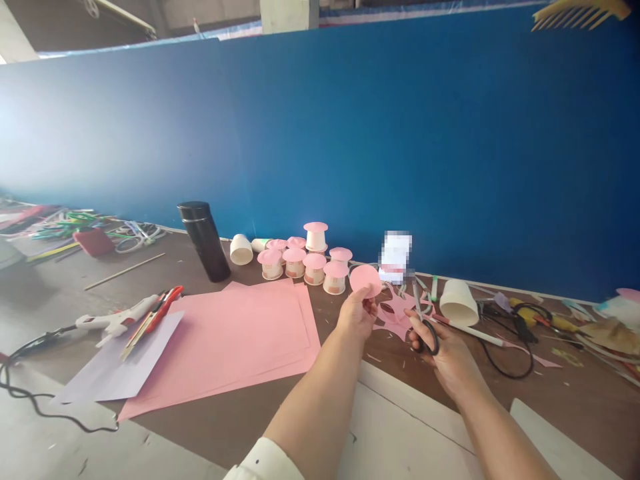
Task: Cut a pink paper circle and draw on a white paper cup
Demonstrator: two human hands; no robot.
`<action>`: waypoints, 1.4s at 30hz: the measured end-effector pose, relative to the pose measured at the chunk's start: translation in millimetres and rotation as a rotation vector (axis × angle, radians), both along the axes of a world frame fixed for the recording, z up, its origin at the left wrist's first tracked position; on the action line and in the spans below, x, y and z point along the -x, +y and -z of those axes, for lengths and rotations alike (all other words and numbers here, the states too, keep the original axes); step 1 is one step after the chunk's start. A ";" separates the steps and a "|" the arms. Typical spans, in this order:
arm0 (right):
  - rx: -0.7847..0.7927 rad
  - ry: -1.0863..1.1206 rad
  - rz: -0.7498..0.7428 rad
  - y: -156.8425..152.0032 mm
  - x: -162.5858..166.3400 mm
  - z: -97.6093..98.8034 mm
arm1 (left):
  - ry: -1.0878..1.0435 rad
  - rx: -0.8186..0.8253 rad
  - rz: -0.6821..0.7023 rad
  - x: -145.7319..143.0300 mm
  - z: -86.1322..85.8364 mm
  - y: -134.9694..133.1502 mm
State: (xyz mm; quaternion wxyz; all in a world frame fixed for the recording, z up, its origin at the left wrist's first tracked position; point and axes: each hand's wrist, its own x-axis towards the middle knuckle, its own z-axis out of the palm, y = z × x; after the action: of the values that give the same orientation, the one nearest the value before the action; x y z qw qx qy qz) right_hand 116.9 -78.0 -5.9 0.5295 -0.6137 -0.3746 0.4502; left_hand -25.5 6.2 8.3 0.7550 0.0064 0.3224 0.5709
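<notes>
Between the thumb and fingers of my left hand [359,311] is a round pink paper disc [365,281]. My right hand [444,350] has its fingers through the black handles of a pair of scissors [428,337], whose blades point up and away from me. Pink paper scraps [397,313] with curved cut-outs lie on the table between and beyond both hands. Left of the disc stand several small paper cups turned upside down, each topped with a pink paper roof, such as the front one [335,277].
Pink paper sheets [250,333] lie at left, with a lilac sheet [125,367], a glue gun [120,317] and a red utility knife [153,320] on top. Behind them stands a black flask [205,240]. A white cup [459,303] and cables [515,333] lie at right, before a blue partition [400,133].
</notes>
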 end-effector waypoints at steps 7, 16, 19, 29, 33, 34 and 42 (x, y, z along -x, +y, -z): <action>-0.005 -0.050 -0.019 -1.0 0.2 -2.1 | -0.021 -0.013 0.012 -0.2 1.8 -0.5; -0.016 -0.213 -0.158 -2.5 3.8 0.0 | 0.016 -0.107 0.075 -3.1 3.6 -4.8; -0.012 -0.253 -0.185 -3.3 5.9 -1.1 | 0.052 -0.132 0.106 -5.4 2.9 -6.7; -0.020 -0.210 -0.215 -4.7 6.0 -3.7 | 0.138 -0.211 0.214 -7.6 3.3 -10.7; -0.040 -0.140 -0.241 -3.9 3.8 0.1 | 0.163 -0.275 0.262 -2.6 -1.0 -12.7; -0.046 -0.124 -0.249 -3.9 3.3 0.3 | 0.163 -0.284 0.270 -1.4 -2.6 -13.4; -0.040 -0.136 -0.243 -5.6 0.7 -3.9 | 0.135 -0.312 0.277 2.2 -9.9 -17.0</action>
State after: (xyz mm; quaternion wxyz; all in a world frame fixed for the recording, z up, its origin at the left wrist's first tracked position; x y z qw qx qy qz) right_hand 116.1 -83.6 -2.0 0.4568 -0.5823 -0.4902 0.4605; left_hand -27.7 -10.9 18.2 0.7927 0.2058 0.2760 0.5031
